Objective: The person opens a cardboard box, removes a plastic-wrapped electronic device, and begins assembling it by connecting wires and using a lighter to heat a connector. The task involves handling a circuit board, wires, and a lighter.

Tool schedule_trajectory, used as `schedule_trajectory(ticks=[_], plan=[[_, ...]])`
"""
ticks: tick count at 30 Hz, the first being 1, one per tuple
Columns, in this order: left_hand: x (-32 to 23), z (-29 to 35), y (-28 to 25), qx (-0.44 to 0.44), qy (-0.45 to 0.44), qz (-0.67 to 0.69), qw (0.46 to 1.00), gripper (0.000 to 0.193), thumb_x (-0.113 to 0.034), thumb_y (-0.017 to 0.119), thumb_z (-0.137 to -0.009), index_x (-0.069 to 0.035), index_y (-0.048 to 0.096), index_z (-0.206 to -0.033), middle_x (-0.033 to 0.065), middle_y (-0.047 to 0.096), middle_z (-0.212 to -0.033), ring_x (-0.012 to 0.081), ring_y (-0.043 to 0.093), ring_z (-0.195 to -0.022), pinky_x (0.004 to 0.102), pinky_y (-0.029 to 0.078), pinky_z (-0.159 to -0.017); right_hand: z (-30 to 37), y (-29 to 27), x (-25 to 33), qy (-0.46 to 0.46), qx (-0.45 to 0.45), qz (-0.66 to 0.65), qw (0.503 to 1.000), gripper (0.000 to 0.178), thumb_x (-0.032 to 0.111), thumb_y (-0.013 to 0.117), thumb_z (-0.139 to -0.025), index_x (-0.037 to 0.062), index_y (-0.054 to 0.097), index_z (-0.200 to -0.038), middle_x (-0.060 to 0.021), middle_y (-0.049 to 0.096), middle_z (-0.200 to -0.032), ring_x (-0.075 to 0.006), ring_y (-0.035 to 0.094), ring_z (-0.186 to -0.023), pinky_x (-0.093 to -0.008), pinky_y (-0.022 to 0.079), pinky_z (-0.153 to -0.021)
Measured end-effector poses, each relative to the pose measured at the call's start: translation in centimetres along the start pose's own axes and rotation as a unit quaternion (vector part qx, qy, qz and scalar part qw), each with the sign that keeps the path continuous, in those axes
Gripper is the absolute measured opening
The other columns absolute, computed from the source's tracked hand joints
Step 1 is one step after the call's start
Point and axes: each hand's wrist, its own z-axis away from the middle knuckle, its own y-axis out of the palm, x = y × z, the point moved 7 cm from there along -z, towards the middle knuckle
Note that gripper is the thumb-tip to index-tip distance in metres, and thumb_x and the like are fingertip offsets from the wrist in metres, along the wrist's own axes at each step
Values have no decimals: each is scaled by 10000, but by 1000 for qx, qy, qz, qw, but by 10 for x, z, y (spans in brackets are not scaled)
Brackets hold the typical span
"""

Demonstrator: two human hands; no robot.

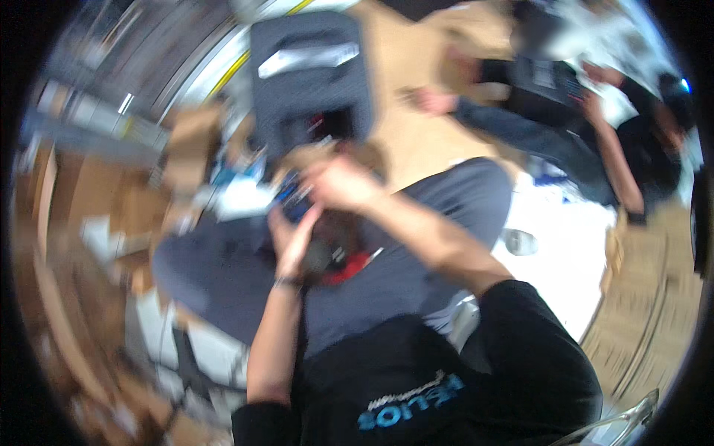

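Over the far edge of my lap, my left fingers seem wrapped around a small blue object, axis blurred, just left of my right fingers; their hold I cannot tell.

Head cam: wide fisheye, L one of a side-by-side pair. Looks steeply down, fwd over wearer's black short-sleeved T-shirt & dark grey fabric trousers; bare L hand & bare R hand approx mid-pic, close. Dark grey rounded-rectangular object beyond, nr top. Pic motion-blurred.
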Motion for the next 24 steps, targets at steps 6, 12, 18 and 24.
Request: schedule_trajectory(ticks=[6,12,18,24], plan=[[29,-5,5,48,-122,147,980,912,-281,851,-883,-16,319,-1574,130,538,-1419,236,560,-1230,393,476,-1038,-10,-2,1,30,-73,-133,988,115,123,674,-789,45,738,-845,-130,659,-1011,-311,671,-1029,-417,571,-922],[40,-7,5,13,-168,150,974,858,-177,846,-881,-22,350,-1563,112,547,-1405,216,569,-1215,359,467,-1048,-1,-8,-8,50,-102,-182,977,128,102,691,-782,46,739,-886,-120,625,-1068,-312,630,-1102,-413,548,-961],[39,-6,8,15,-152,151,977,860,-188,842,-888,-6,343,-1564,120,547,-1406,216,566,-1227,346,460,-1057,6,-6,-8,75,-71,-184,977,156,73,692,-803,52,725,-954,-121,616,-1115,-343,684,-1016,-440,574,-903],[32,-9,4,18,-105,126,986,852,-218,850,-884,10,369,-1549,134,532,-1433,236,552,-1255,358,444,-1083,4,-13,-5,98,-67,-214,970,241,48,688,-805,75,735,-1040,-137,604,-1135,-377,706,-973,-465,588,-868]])
